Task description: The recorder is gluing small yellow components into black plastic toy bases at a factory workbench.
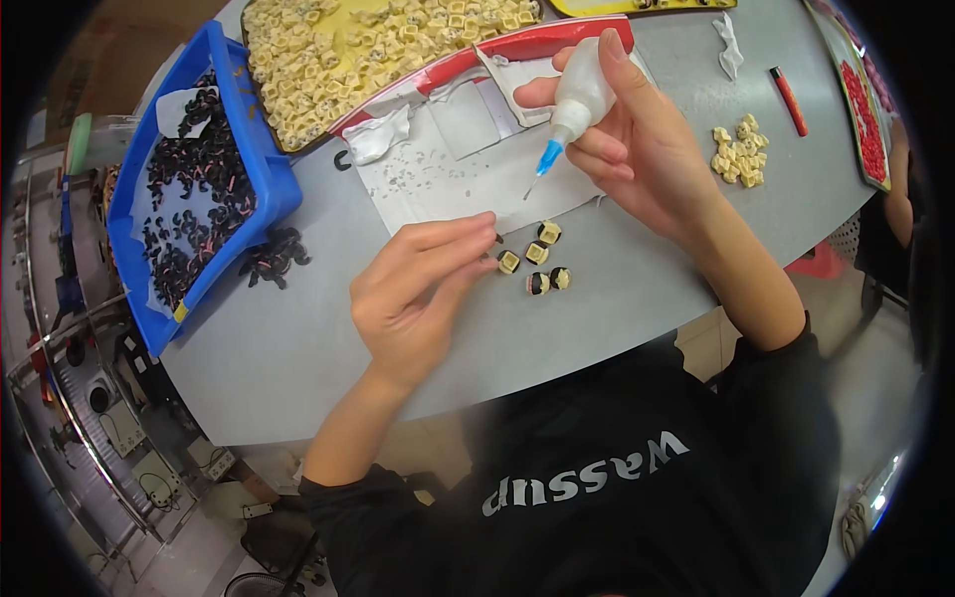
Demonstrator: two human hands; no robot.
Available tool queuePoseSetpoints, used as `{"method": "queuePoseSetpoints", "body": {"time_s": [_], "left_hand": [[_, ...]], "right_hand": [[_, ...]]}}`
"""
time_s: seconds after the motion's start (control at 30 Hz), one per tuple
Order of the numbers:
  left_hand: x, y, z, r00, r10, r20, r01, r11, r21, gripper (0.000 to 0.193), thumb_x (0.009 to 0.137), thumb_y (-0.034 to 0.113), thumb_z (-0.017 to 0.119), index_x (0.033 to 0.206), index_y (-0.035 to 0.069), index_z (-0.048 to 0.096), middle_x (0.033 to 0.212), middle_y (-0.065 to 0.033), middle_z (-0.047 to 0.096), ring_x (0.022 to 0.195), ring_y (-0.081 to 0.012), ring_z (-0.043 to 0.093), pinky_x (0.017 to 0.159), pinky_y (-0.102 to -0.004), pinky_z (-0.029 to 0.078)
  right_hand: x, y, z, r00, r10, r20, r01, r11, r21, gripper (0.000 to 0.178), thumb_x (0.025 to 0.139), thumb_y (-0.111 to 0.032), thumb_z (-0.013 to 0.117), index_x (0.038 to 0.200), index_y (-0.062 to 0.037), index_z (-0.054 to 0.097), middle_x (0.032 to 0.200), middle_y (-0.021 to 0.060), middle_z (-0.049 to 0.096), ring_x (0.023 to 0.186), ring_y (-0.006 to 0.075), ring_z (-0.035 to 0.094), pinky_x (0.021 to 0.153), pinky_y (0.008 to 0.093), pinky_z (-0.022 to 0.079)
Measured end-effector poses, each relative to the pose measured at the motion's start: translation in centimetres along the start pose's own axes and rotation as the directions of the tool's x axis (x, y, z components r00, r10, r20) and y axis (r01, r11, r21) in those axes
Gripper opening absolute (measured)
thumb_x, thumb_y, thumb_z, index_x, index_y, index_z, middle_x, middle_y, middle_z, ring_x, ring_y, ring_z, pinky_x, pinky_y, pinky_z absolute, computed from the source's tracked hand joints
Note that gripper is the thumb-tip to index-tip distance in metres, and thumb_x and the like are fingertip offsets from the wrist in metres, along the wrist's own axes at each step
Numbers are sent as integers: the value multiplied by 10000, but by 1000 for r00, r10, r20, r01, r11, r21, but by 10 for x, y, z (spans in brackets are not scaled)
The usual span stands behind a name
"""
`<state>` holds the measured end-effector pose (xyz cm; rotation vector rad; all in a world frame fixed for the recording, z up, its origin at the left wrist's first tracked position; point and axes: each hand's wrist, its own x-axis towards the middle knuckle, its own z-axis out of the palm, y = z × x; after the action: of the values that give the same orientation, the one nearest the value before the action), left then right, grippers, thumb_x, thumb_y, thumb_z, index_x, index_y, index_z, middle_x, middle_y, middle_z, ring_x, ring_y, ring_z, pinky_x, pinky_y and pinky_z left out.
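Observation:
My right hand (647,149) is wrapped round a translucent white squeeze bottle (587,95). The bottle tilts down, and its blue needle tip (546,159) points toward my left hand. My left hand (418,284) pinches a small dark piece (498,239), mostly hidden by the fingertips. Just right of those fingertips, several small cream square pieces with black bands (537,253) lie on the grey table. Beyond them is a white sheet (418,204) scattered with grey flecks.
On the left stands a blue bin (284,189) of black curved pieces, with a loose heap (274,257) beside it. A yellow tray (343,55) of cream pieces sits at the back. To the right are a cream pile (739,152), a red marker (789,101) and a tray of red pieces (863,114).

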<state>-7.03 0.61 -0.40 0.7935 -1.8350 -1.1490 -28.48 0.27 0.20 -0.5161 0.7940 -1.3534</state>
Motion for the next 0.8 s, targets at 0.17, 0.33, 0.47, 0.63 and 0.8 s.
{"method": "queuePoseSetpoints", "body": {"time_s": [0.17,0.33,0.47,0.63,0.8], "left_hand": [[-1,0,1,999,-1,33,4,997,-71,218,685,-115,640,883,-24,644,929,-173,609,821,-209,620,657,-256,530],[-8,-3,1,1000,-14,15,15,994,-104,273,656,-134,658,902,-41,589,905,-167,584,829,-215,616,654,-266,555],[-8,-3,3,999,-20,-41,11,978,-210,429,650,-148,660,1017,-33,468,906,-152,549,831,-226,617,623,-279,568],[-9,-3,4,998,52,-38,-57,990,-127,495,643,-151,665,1058,-31,424,906,-156,545,822,-231,620,601,-283,571],[-9,-5,5,993,90,-76,-98,989,-110,491,629,-149,679,1041,-44,436,910,-163,545,797,-226,626,577,-275,565]], "right_hand": [[-3,7,6,996,-35,77,44,993,-114,376,948,-405,271,1030,-86,453,938,142,599,428,2,319,379,133,301],[-6,6,13,994,-21,112,45,975,-217,372,942,-418,280,1024,-100,456,892,118,609,409,15,324,371,149,289],[-8,9,15,994,-58,94,88,930,-358,371,931,-435,308,1012,-104,455,855,111,612,394,34,320,372,161,273],[-12,12,18,997,-53,58,72,915,-396,373,924,-444,326,997,-100,450,826,116,614,400,34,332,375,162,277],[-13,12,18,993,-76,91,111,873,-474,379,922,-448,330,991,-92,440,818,121,618,408,31,348,380,157,290]]}}
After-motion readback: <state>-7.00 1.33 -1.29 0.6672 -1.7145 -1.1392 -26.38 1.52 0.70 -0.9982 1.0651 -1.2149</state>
